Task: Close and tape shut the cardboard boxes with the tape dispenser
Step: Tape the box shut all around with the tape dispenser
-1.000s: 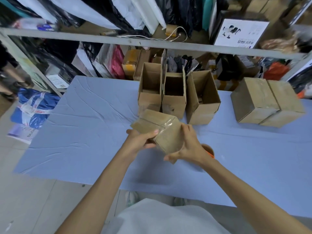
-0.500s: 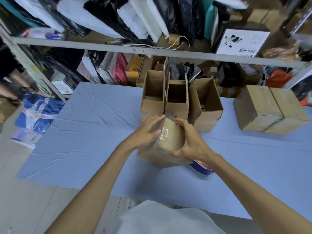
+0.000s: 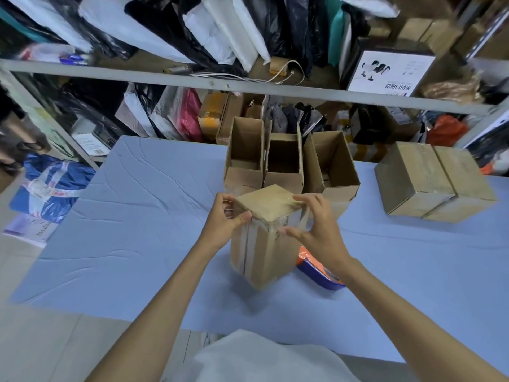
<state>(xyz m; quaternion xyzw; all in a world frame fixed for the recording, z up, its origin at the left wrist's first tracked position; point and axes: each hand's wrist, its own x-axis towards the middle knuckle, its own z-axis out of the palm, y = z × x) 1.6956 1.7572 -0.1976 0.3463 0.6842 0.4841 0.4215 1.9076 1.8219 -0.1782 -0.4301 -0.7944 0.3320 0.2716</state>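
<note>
On the blue bench (image 3: 137, 216), left hand (image 3: 224, 220) and right hand (image 3: 319, 227) each pinch a top corner of the upright taped brown cardboard box (image 3: 264, 244); uneven push could topple it.

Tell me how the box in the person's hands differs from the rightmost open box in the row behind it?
The held box is shut on top, with clear tape over its edges; the open box stands with its top open. The left hand and right hand grip the held box; no hand touches the open box. Both are brown cardboard.
</note>
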